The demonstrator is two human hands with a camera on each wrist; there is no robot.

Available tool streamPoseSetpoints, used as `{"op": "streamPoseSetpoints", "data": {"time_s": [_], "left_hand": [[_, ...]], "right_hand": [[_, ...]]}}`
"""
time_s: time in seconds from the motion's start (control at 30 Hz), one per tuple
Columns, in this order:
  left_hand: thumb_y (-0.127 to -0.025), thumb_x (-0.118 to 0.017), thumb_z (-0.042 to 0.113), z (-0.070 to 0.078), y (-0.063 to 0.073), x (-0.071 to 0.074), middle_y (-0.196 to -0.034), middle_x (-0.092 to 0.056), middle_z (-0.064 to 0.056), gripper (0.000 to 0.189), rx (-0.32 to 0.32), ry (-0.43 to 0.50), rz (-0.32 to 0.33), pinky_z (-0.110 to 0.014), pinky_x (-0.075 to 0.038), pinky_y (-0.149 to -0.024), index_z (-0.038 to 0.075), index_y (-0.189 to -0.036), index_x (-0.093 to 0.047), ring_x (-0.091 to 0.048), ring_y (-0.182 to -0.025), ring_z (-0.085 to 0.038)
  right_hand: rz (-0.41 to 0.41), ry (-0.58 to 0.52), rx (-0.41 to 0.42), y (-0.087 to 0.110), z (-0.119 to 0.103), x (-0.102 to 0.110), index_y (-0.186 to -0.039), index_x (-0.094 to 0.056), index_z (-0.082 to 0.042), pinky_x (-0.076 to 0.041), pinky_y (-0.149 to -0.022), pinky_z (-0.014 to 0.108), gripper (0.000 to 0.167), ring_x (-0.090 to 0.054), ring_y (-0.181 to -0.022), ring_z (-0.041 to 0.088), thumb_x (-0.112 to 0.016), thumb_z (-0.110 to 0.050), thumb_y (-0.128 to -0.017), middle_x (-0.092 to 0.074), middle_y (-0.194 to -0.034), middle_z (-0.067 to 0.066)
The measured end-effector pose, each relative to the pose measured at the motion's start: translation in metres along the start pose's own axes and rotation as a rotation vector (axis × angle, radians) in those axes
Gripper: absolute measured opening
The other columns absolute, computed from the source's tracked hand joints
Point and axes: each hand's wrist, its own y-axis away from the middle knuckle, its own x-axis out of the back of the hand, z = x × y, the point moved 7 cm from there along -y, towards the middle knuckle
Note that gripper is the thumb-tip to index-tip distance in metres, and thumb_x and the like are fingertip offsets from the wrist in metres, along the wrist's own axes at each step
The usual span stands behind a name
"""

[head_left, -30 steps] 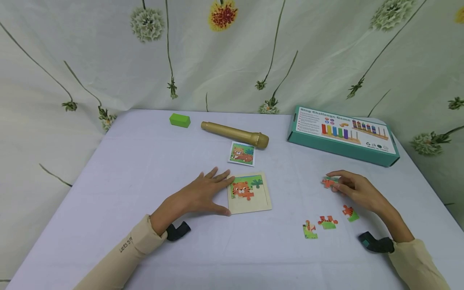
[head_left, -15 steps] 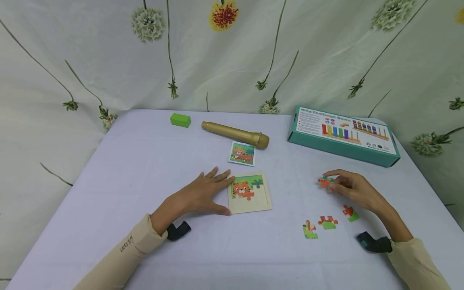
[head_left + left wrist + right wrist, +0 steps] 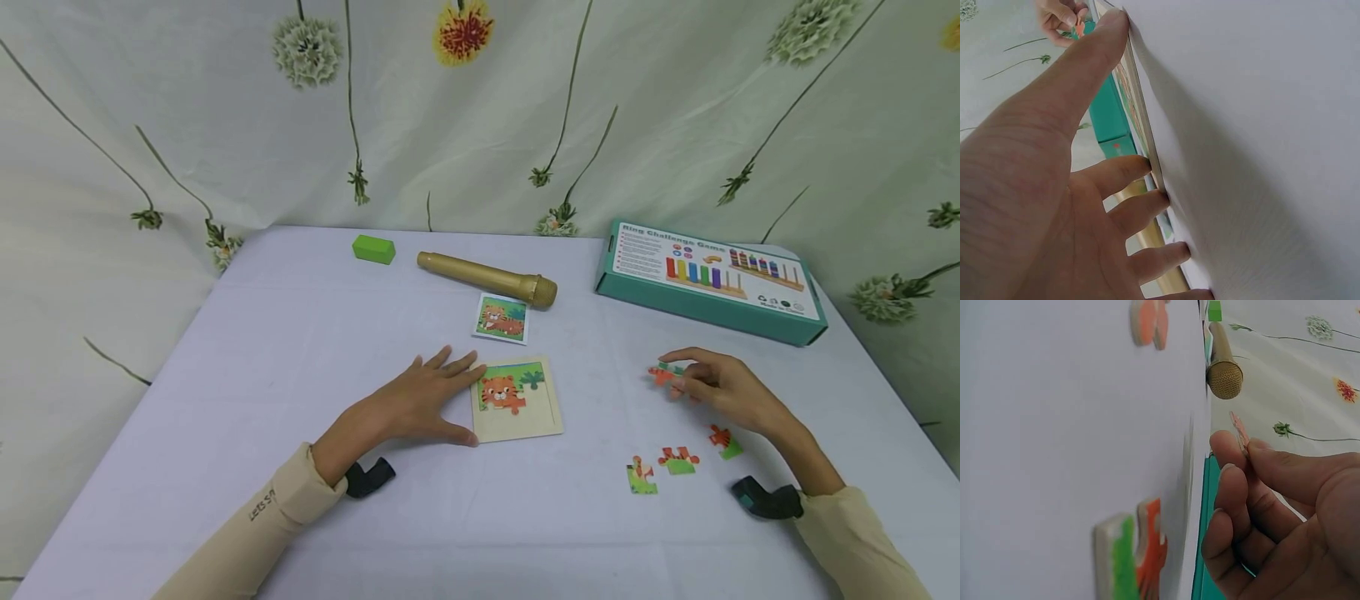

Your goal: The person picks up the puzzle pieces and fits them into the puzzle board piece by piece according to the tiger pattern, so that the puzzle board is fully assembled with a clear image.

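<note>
My left hand (image 3: 420,400) lies with fingers spread against the left edge of a square wooden puzzle board (image 3: 536,423). Thumb and forefinger touch that edge in the left wrist view. Joined pieces in the board's upper left show a tiger's face (image 3: 498,392) and a green plant. My right hand (image 3: 727,390) pinches an orange and green jigsaw piece (image 3: 662,376) between thumb and forefinger, raised over the cloth. Nearer me lie three loose jigsaw pieces: one at left (image 3: 641,477), a middle one (image 3: 678,460) and one at right (image 3: 725,442).
Behind the board sits a small tiger picture card (image 3: 501,318), close to a gold microphone (image 3: 480,275). A green block (image 3: 372,249) stands farther left. At the back right is a teal game box (image 3: 712,283). White cloth (image 3: 300,333) covers the table.
My right hand has moved a little to the left with the jigsaw piece in its pinch. The left hand and the board have stayed put.
</note>
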Motion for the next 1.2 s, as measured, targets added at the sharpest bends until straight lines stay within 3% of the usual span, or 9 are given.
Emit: {"op": "streamPoseSetpoints", "data": {"time_s": [0.23, 1.2], "left_hand": [[-0.073, -0.076, 0.057, 0.0, 0.0, 0.0, -0.159, -0.019, 0.001, 0.097, 0.002, -0.002, 0.001, -0.058, -0.01, -0.115, 0.024, -0.151, -0.031, -0.006, -0.147, -0.032], [-0.073, -0.075, 0.058, 0.001, 0.001, 0.0, -0.16, -0.02, 0.0, 0.097, -0.012, 0.004, 0.0, -0.059, -0.01, -0.115, 0.023, -0.151, -0.031, -0.006, -0.147, -0.033]], "right_hand": [[-0.015, -0.002, 0.035, -0.005, -0.007, -0.003, -0.126, -0.058, -0.009, -0.039, -0.054, 0.023, 0.032, -0.051, -0.064, 0.014, -0.058, -0.004, -0.094, -0.066, -0.076, -0.001], [-0.089, -0.03, 0.019, -0.019, -0.023, -0.017, -0.126, -0.058, -0.01, -0.044, -0.059, 0.023, 0.032, -0.055, -0.068, 0.016, -0.06, -0.009, -0.094, -0.067, -0.078, 0.001]]}}
